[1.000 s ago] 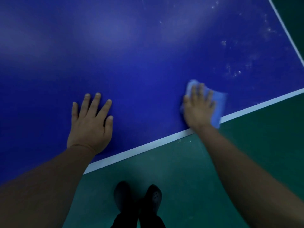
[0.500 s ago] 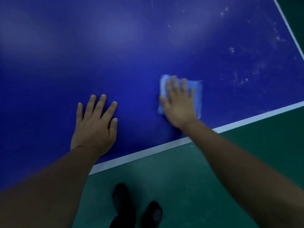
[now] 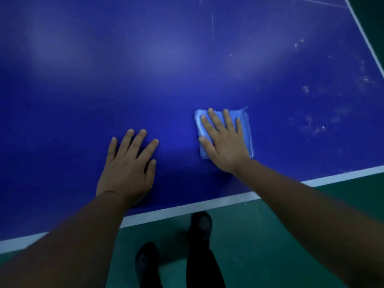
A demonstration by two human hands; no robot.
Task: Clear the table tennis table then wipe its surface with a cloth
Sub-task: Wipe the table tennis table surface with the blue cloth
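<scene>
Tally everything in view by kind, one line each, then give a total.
Hands: 2, left hand flat on the table, right hand flat on the cloth
Cloths: 1
Tables: 1
Shoes: 2, and
Total: 6

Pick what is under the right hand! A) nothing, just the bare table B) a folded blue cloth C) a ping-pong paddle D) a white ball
B: the right hand lies flat with straight fingers on a folded blue cloth, pressing it onto the blue table tennis table.

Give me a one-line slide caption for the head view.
Right hand presses a folded blue cloth flat on the blue table tennis table; left hand braces beside it.
</scene>
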